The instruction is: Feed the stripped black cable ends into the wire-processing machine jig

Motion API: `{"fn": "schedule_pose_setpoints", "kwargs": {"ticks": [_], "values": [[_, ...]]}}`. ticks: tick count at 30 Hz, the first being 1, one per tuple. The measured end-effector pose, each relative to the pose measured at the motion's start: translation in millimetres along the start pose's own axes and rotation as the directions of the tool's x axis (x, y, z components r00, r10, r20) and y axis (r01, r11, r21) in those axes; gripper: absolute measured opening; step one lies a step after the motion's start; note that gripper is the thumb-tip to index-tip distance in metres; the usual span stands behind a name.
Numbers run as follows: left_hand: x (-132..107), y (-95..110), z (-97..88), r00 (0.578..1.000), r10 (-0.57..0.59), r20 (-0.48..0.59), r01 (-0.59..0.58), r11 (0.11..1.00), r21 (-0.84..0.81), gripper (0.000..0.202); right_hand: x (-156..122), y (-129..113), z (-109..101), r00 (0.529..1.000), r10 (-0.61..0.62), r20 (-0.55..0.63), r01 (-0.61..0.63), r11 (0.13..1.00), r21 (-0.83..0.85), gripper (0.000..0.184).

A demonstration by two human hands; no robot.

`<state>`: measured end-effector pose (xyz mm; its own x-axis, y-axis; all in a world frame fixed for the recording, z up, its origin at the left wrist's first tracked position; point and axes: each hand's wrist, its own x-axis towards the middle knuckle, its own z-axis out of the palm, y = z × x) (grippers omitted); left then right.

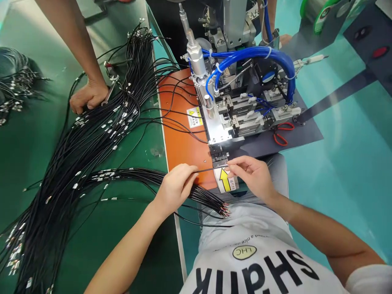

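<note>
Left hand [176, 185] and right hand [252, 173] pinching black wire [208, 169] stretched between them, at machine [220, 134]

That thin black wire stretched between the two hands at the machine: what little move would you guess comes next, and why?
Probably a small push forward into the black clamp. The left hand and right hand pinch the black wire taut just in front of it, level with it, above the yellow arrow label.
</note>
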<state>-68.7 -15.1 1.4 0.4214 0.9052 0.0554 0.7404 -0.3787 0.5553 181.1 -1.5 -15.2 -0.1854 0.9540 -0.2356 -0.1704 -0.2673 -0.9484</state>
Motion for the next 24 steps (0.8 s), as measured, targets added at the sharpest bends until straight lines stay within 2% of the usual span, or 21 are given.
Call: {"fn": "schedule_pose_setpoints", "kwargs": {"ticks": [2,4,8,10,13,16,19,21,24], "values": [[7.1,8.9,-2.4,0.999,-0.002,0.035,0.001,0.999,0.041,0.020,2.0,4.0,-1.6,1.000,-0.016,0.025,0.017,0.999,-0.031,0.018],[18.3,23.6,-1.4,0.996,-0.008,0.093,0.010,1.000,-0.017,0.027,4.4,7.2,1.1,0.995,-0.064,0.078,0.073,0.991,-0.111,0.016],[38.7,42.6,5.7,0.972,-0.019,0.235,0.077,0.967,-0.242,0.019,8.7,6.0,2.0,0.946,-0.293,0.141,0.325,0.880,-0.347,0.010],[41.2,42.8,8.9,0.973,-0.042,0.227,0.098,0.966,-0.241,0.020,9.6,3.1,-2.9,0.904,-0.394,0.163,0.426,0.812,-0.400,0.013],[37.4,37.5,12.5,0.986,-0.129,0.107,0.146,0.974,-0.172,0.017,9.2,0.1,-12.6,0.867,-0.490,0.090,0.473,0.754,-0.456,0.014],[32.3,33.7,15.3,0.981,-0.196,-0.004,0.191,0.959,-0.211,0.014,9.3,1.8,-17.8,0.901,-0.432,-0.031,0.365,0.796,-0.482,0.008],[30.5,36.0,17.7,0.971,-0.239,-0.025,0.218,0.920,-0.327,0.012,11.5,6.5,-15.2,0.964,-0.266,0.017,0.247,0.868,-0.430,0.010],[30.3,39.8,19.1,0.967,-0.255,-0.023,0.227,0.896,-0.383,0.011,13.3,8.2,-10.6,0.978,-0.198,0.061,0.206,0.898,-0.390,0.016],[29.7,44.3,21.3,0.966,-0.256,-0.024,0.224,0.882,-0.415,0.009,15.3,5.5,-4.0,0.981,-0.172,0.091,0.193,0.918,-0.346,0.013]]}}
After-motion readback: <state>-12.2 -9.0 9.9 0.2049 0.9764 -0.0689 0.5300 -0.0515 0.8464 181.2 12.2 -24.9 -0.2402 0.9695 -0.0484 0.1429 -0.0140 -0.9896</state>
